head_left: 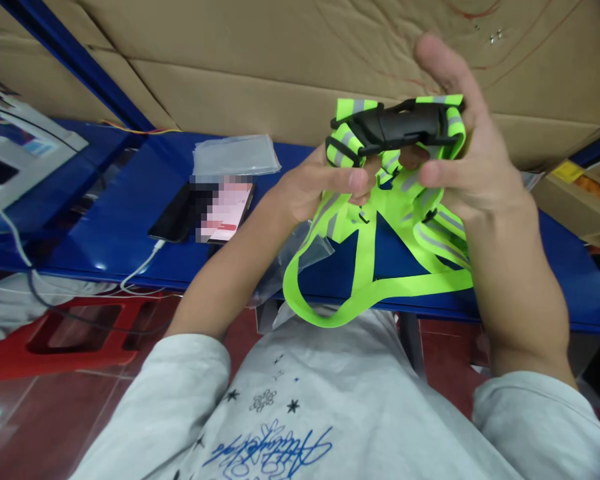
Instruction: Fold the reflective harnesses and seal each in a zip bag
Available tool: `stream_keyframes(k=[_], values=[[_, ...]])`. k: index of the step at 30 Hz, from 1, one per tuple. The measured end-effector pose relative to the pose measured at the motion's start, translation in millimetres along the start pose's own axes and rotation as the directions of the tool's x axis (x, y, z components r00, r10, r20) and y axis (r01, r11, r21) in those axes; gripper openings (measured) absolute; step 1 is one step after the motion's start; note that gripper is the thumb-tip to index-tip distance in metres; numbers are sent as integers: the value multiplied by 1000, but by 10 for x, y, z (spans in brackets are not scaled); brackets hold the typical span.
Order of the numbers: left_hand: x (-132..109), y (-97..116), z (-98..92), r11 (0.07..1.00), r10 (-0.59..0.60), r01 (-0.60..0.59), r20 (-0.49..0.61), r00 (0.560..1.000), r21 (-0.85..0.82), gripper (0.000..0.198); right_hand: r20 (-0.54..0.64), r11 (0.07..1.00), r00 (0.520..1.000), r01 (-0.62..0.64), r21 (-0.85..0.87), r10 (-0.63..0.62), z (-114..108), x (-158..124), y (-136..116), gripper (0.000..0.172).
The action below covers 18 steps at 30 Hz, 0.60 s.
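Between my hands is a neon yellow reflective harness (365, 267) with grey stripes, its straps hanging over the bench edge in loops. A black side-release buckle (400, 127) joins two of its straps at the top. My left hand (330, 180) is closed on the straps below the buckle's left end, thumb pointing right. At the buckle's right end, my right hand (480, 153) grips the strap, with its thumb below and one finger stretched upward. Some fingertips are hidden behind the webbing.
A stack of clear plastic bags (237, 155) lies on the blue bench (115, 207). Nearer stand two phones, one a dark phone (173, 213) with a white charging cable (145, 267). A cardboard box (580, 200) sits at right, a red stool (80, 333) below left.
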<state>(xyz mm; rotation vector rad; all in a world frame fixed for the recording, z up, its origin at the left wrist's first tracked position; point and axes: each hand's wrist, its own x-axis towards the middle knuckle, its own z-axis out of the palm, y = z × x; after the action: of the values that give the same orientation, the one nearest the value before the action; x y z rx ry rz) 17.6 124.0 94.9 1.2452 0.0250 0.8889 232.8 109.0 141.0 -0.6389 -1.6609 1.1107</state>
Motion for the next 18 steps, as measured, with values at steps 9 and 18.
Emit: stream_keyframes(k=[9, 18], values=[[-38, 36, 20, 990, 21, -17, -29, 999, 143, 57, 166, 928, 939, -328, 175, 301, -46, -255, 222, 74], [-50, -61, 40, 978, 37, -24, -63, 997, 205, 57, 238, 931, 944, -284, 229, 230, 76, -414, 39, 40]])
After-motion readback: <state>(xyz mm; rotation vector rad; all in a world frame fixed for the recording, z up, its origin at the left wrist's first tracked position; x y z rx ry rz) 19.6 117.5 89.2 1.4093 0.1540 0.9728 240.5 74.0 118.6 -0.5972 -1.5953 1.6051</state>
